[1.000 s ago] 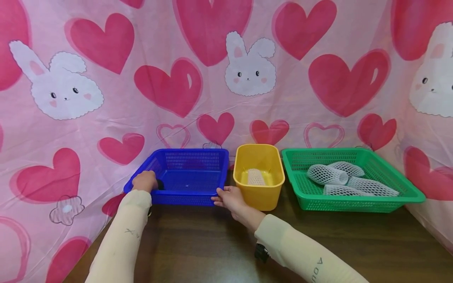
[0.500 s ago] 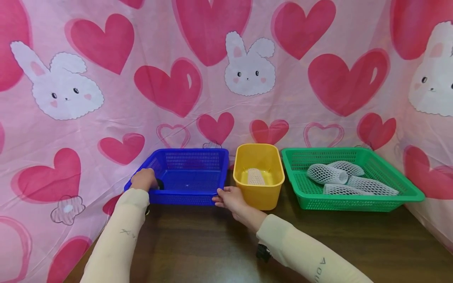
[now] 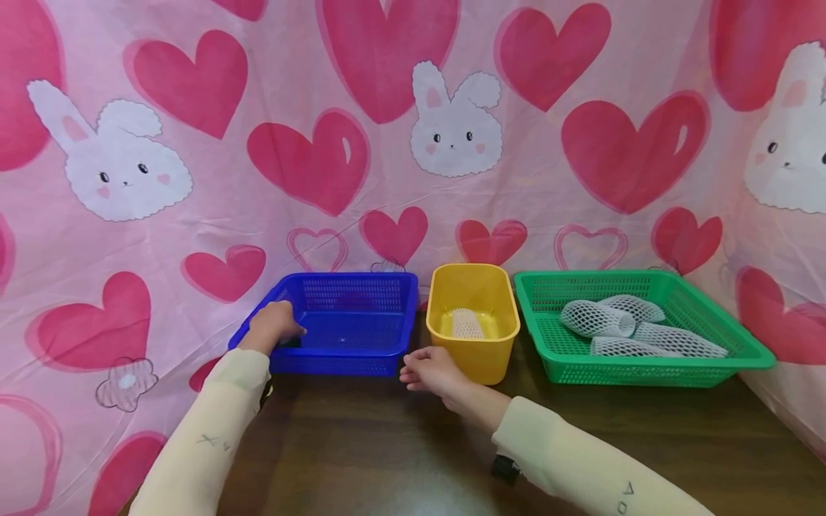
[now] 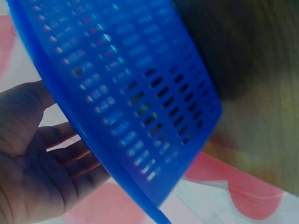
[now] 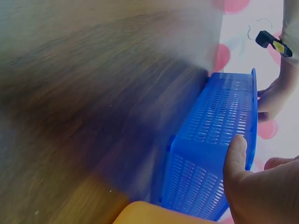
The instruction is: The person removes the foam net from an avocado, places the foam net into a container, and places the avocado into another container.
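Observation:
In the head view my left hand [image 3: 274, 322] reaches over the near left rim of the blue basket [image 3: 348, 363]. Its fingers point down inside. From the left wrist view the palm [image 4: 32, 172] holds nothing, and the fingertips are hidden behind the basket's wall. Something dark, with a hint of green, shows through the slots below them, too covered to name. My right hand [image 3: 435, 373] is just off the basket's near right corner, fingers loosely bent and nothing in them. Its thumb [image 5: 236, 154] overlaps that corner in the right wrist view.
A yellow tub [image 3: 480, 358] with a white foam net [image 3: 466, 324] inside stands right of the blue basket. Farther right, a green basket [image 3: 632, 373] holds several white foam net sleeves [image 3: 596, 319]. The wooden table [image 3: 361, 444] meets a pink heart-print cloth [image 3: 213, 172] behind.
My right hand has let go of the blue basket's corner and drawn back slightly to the right. My left hand has shifted up and right, farther into the basket, over the dark thing.

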`<act>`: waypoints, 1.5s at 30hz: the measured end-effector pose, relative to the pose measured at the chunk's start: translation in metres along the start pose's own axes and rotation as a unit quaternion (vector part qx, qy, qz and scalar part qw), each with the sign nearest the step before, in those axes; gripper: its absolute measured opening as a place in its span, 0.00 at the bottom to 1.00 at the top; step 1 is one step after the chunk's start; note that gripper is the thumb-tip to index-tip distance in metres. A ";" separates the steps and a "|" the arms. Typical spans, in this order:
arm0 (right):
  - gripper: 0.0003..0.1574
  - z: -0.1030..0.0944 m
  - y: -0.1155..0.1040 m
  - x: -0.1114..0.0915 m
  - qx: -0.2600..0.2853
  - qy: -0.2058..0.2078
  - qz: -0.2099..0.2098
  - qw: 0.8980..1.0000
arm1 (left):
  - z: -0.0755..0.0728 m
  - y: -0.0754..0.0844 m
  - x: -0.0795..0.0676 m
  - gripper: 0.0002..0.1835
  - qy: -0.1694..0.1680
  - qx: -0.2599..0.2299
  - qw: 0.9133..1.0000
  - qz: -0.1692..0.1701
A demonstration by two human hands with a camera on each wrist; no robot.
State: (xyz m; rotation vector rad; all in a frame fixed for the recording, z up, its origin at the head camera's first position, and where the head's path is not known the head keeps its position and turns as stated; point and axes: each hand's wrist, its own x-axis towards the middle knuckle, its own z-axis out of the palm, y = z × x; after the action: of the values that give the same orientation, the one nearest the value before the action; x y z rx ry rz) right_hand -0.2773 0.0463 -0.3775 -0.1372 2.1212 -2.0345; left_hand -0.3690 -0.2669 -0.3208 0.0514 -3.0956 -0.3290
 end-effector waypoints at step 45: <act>0.28 -0.159 -0.072 -0.056 -0.111 -0.034 -0.058 0.992 | 0.014 0.145 -0.066 0.21 -0.037 -0.227 0.940 0.250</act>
State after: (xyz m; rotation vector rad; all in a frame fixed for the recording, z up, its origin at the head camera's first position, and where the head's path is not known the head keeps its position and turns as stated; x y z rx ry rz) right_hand -0.2605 0.2101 -0.2961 -0.3650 2.3397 -1.8174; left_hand -0.3079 -0.1203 -0.3057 -0.7519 -2.8638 -1.0083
